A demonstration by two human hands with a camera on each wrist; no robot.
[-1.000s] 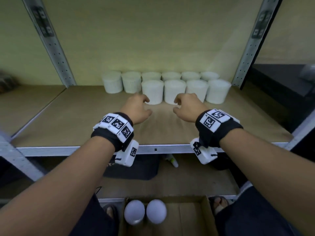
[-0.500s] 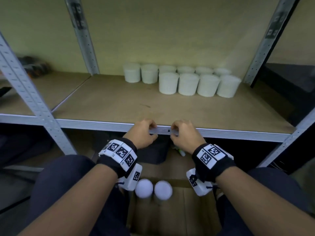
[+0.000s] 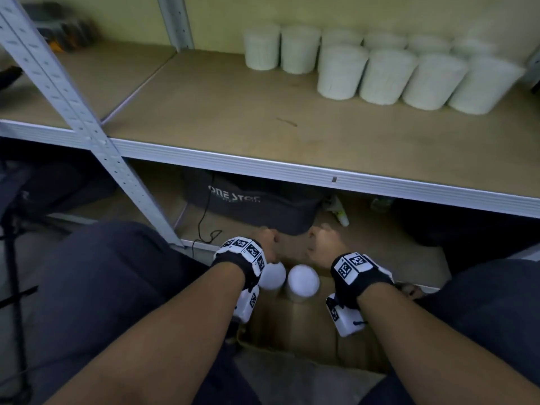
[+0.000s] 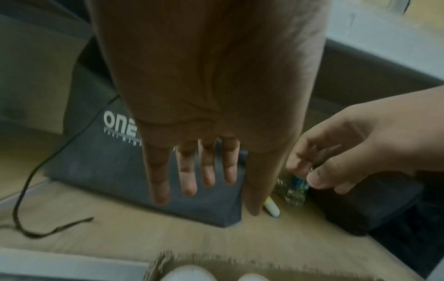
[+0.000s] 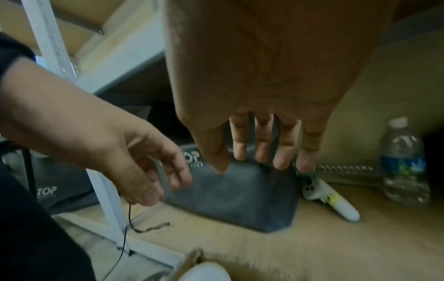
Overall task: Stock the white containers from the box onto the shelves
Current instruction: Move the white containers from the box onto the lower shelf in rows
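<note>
Several white containers [image 3: 382,76] stand in two rows at the back right of the wooden shelf [image 3: 222,112]. Two more white containers [image 3: 303,280] stand side by side in the cardboard box [image 3: 295,331] on the floor between my knees. My left hand [image 3: 263,239] and right hand [image 3: 323,239] hover just above and beyond those two, both empty. In the left wrist view the left hand [image 4: 206,190] has its fingers stretched out. The right hand [image 5: 264,161] is likewise spread in the right wrist view. The box's torn front edge [image 4: 216,260] and a container top [image 5: 206,271] lie below the hands.
A dark bag [image 3: 248,206] printed "ONE STOP" sits on the lower shelf right behind the hands, with a black cable [image 3: 204,217] beside it. A white handheld device [image 5: 336,201] and a water bottle [image 5: 403,161] lie to its right. A grey shelf upright [image 3: 87,127] stands at the left.
Both hands have come off the shelf, past its front rail, down to just above the box. The view has tilted downward with them.
</note>
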